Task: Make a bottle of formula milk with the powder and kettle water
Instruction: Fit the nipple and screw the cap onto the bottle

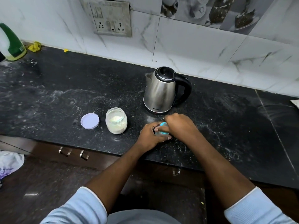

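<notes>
You had both hands on the baby bottle (162, 126), close to the front edge of the tabletop (64, 94) and directly in front of the kettle (160, 92). Your left hand (150, 135) curled around the bottle's clear body from the left, fingers wrapped over it. Your right hand (179, 125) clamped down over the top, gripping the teal collar, so only a sliver of teal and a bit of clear plastic showed between the 2 hands. I could not tell whether the bottle's base sat on the tabletop, nor what was inside it. The kettle, steel with a black lid and handle, stood upright toward the back edge, lid down, handle pointing right and spout left. Left of your hands, near but apart, the powder jar (116, 121) stood open, with pale powder and something light blue inside. Its lavender lid (90, 121) lay flat just beside the jar on its left, not touching it. At the far left back corner stood a green-and-white bottle (11, 42), with a scrap of yellow cloth (34, 46) near it against the wall. A socket plate (110, 20) sat on the marble tiles above. 2 metal drawer handles (65, 151) showed below the front edge.
</notes>
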A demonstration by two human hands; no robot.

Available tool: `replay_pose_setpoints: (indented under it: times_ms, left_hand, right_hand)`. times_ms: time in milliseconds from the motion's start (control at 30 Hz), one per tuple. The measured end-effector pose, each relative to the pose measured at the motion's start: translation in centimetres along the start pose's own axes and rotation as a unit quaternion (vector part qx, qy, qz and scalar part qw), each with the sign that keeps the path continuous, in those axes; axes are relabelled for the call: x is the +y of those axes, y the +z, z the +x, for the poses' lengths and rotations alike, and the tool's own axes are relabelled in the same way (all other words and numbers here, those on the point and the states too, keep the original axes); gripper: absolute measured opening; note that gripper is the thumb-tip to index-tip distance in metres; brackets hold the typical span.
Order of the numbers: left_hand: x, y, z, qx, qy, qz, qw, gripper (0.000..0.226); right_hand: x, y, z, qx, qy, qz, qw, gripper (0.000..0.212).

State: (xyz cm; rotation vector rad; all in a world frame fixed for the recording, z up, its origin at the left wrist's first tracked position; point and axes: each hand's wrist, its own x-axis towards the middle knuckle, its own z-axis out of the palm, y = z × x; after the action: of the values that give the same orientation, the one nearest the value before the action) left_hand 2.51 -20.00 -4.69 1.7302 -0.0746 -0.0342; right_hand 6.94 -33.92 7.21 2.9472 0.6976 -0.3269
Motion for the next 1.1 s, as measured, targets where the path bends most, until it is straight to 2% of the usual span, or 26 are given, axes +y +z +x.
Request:
replay_pose_setpoints:
  times_ms: [67, 100, 167, 200, 233, 267, 367, 400, 467, 533, 600, 667, 733, 900, 1000, 1100]
  left_hand:
    - [-0.1, 0.0, 0.0, 0.005, 0.007, -0.005, 1.0, 0.044]
    - [-0.1, 0.0, -0.1, 0.005, 0.007, -0.002, 1.0, 0.046]
    - [0.0, 0.0, 0.0, 0.0, -0.003, 0.006, 1.0, 0.051]
    - [0.1, 0.0, -0.1, -0.001, -0.01, 0.006, 1.0, 0.054]
    - [0.1, 0.0, -0.1, 0.001, -0.018, 0.007, 1.0, 0.056]
    - [0.2, 0.0, -0.1, 0.004, -0.024, 0.009, 1.0, 0.057]
    - [0.1, 0.0, 0.0, 0.001, -0.018, 0.011, 1.0, 0.049]
    - [0.1, -0.1, 0.0, 0.0, -0.013, 0.011, 1.0, 0.047]
    - [0.0, -0.1, 0.0, 0.0, -0.01, 0.006, 1.0, 0.046]
    - [0.0, -0.1, -0.1, 0.001, -0.02, 0.004, 1.0, 0.049]
    - [0.1, -0.1, -0.1, 0.001, -0.027, 0.009, 1.0, 0.05]
    - [0.2, -0.1, -0.1, -0.001, -0.032, 0.01, 0.999, 0.049]
    - [0.5, -0.1, -0.2, -0.003, -0.037, 0.007, 0.999, 0.054]
    - [1.1, -0.2, -0.5, -0.004, -0.03, 0.025, 0.999, 0.051]
    - [0.6, -0.2, -0.2, -0.013, -0.027, 0.036, 0.999, 0.039]
    - [0.6, -0.4, -0.1, -0.016, -0.036, 0.033, 0.999, 0.043]
  right_hand:
    - [0.6, -0.2, -0.3, 0.0, 0.031, -0.011, 0.999, 0.073]
    - [1.1, -0.4, -0.7, 0.005, 0.03, 0.009, 1.0, 0.069]
    - [1.9, -0.9, -1.3, -0.007, -0.004, 0.105, 0.994, 0.047]
    - [2.0, -1.3, -1.5, -0.039, -0.034, 0.144, 0.988, 0.049]
    - [1.7, -1.6, -1.7, -0.072, -0.062, 0.172, 0.98, 0.064]
    - [1.3, -1.6, -1.8, -0.094, -0.077, 0.174, 0.977, 0.069]
    - [0.1, -1.3, -1.3, -0.053, -0.04, 0.093, 0.993, 0.04]
    - [-0.1, -1.3, -1.1, -0.036, -0.018, 0.053, 0.998, 0.039]
    - [0.2, -1.3, -1.0, -0.03, 0.02, 0.003, 0.999, 0.057]
    - [0.9, -1.3, -1.4, -0.018, 0.02, 0.014, 1.0, 0.059]
    - [1.2, -1.5, -1.8, -0.036, -0.018, 0.09, 0.995, 0.047]
    - [1.0, -1.6, -1.8, -0.087, -0.071, 0.128, 0.985, 0.059]
    - [0.4, -1.3, -1.6, -0.086, -0.08, 0.113, 0.987, 0.061]
    - [-0.3, -0.5, -1.5, -0.013, -0.035, 0.08, 0.996, 0.035]
    - [-0.9, -0.2, -1.3, 0.007, -0.016, 0.044, 0.999, 0.039]
    - [-0.7, -0.2, -1.2, 0.004, -0.024, 0.03, 0.999, 0.042]
